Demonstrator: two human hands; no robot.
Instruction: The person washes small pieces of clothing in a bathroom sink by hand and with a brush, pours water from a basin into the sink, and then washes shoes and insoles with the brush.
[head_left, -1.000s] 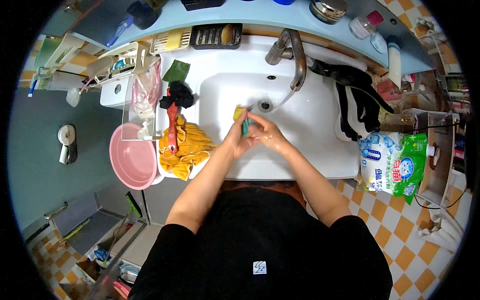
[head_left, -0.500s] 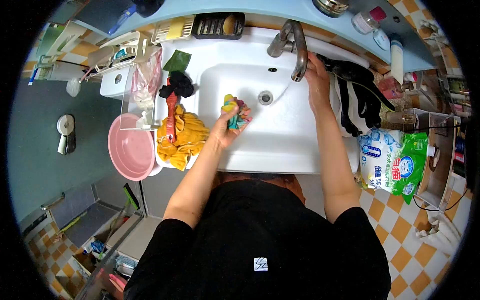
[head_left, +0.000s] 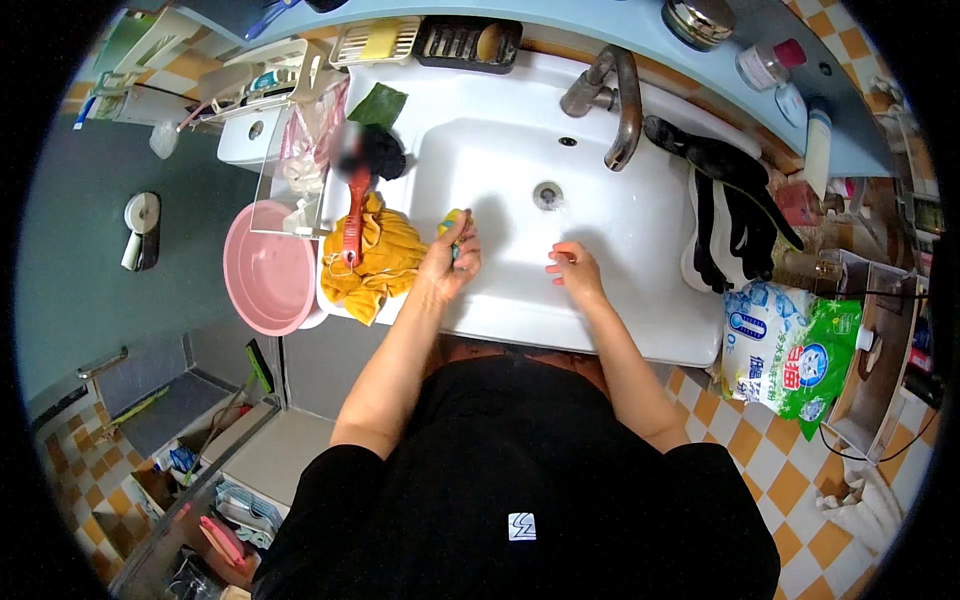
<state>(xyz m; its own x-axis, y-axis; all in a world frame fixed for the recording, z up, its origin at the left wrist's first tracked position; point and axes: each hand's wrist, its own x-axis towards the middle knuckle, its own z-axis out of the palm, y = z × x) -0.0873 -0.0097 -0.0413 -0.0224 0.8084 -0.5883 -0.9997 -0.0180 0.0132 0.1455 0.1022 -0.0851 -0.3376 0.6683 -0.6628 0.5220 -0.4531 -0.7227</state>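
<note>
My left hand (head_left: 450,266) is closed around a small bunched multicoloured cloth (head_left: 456,226) at the left front of the white sink (head_left: 500,230). Only yellow and teal parts of the cloth show past my fingers. My right hand (head_left: 577,274) is over the front of the basin, below the drain (head_left: 547,195). Its fingers are bent but apart, with nothing visible in them. The metal faucet (head_left: 626,110) stands behind it, and no stream shows from the spout.
On the sink's left lie a yellow cloth (head_left: 385,250), a red-handled brush (head_left: 354,215), a black cloth (head_left: 385,155) and a green pad (head_left: 378,106). Black-and-white gloves (head_left: 718,215) rest at right, near a detergent bag (head_left: 790,345). A pink basin (head_left: 268,270) stands at left.
My right hand has left the faucet and come down over the front of the basin. The thin water stream no longer shows. My left hand has closed more tightly round the cloth.
</note>
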